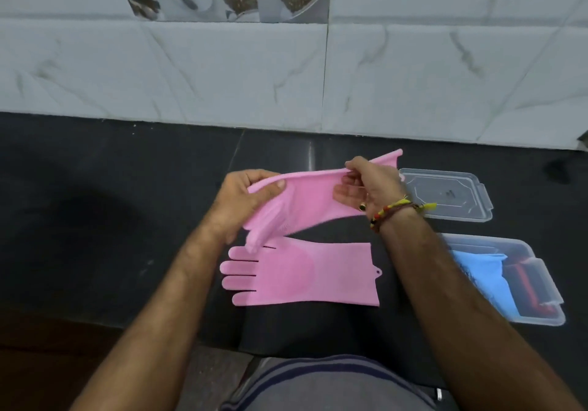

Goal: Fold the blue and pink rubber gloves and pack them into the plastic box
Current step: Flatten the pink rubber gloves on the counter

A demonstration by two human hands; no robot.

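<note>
One pink rubber glove (pixel 308 200) is held up above the black counter, stretched between both hands. My left hand (pixel 245 200) pinches its finger end, and my right hand (pixel 372 188) grips it near the cuff. A second pink glove (pixel 305 275) lies flat on the counter just below, fingers pointing left. At the right stands the clear plastic box (pixel 553 296) with blue glove material (pixel 486 280) folded inside it, next to something red and black.
The box's clear lid (pixel 445 194) lies on the counter behind the box, close to my right hand. A white marble-tiled wall (pixel 286 70) rises at the back of the black counter (pixel 111 220). My grey shirt fills the bottom edge.
</note>
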